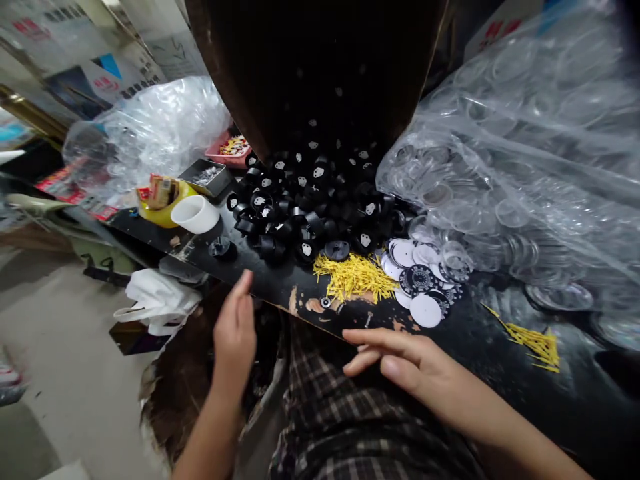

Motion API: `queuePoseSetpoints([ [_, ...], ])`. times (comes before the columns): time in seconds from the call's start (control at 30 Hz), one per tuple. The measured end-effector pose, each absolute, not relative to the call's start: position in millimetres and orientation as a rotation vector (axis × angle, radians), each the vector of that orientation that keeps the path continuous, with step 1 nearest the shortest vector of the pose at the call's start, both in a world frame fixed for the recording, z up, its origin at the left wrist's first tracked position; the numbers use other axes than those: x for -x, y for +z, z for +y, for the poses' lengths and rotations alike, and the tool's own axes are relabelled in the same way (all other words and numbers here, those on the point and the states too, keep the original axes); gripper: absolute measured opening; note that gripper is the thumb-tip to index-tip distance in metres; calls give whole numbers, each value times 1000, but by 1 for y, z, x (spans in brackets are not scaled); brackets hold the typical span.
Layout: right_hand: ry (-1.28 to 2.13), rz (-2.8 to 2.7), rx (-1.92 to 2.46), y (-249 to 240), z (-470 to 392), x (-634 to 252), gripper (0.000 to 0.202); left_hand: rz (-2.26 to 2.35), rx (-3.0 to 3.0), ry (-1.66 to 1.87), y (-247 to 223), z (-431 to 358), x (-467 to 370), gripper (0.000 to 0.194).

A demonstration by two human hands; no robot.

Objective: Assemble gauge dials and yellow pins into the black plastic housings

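My left hand is at the front edge of the black table, fingers stretched upward, with nothing visible in it. Its palm side is turned partly out of sight. Over my lap, my right hand reaches in with fingers extended and slightly parted, holding nothing. Between and beyond the hands lie a pile of thin yellow clock hands, a small washer-like ring and a small metal pin. White and black round dials overlap beside them. Round black cases heap up behind.
A large dark box opens behind the heap. Clear round covers in a plastic bag fill the right side. On the left stand a white cup, a yellow container and a small box. More yellow pieces lie right.
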State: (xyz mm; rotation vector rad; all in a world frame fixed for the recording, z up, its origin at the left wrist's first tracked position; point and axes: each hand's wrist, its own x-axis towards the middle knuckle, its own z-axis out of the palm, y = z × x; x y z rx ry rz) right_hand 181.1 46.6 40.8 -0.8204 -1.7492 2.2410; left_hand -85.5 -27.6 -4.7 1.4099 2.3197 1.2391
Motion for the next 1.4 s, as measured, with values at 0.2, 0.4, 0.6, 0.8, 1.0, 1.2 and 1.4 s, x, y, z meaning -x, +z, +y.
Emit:
queuePoseSetpoints([
  [0.2,2124,-1918,857,35,39,-172,33,2439,-1199,1358,-1,32,185,40],
  [0.4,2100,-1894,951,31,44,-175,33,2017,-783,1660,3,28,163,30],
  [0.6,2013,-1999,949,33,49,-173,33,1719,-616,1715,12,13,121,37],
  [0.8,1952,-2010,970,29,48,-175,33,2117,-938,1809,0,21,150,42],
  [1.0,1968,-1986,999,27,46,-177,31,2318,-1223,1564,4,28,150,35],
  [1.2,1961,-2011,976,29,46,-176,31,2085,-1102,1482,-7,48,123,49],
  [1.4,1938,-1993,998,30,42,-177,29,1845,-830,1957,-3,50,113,40],
])
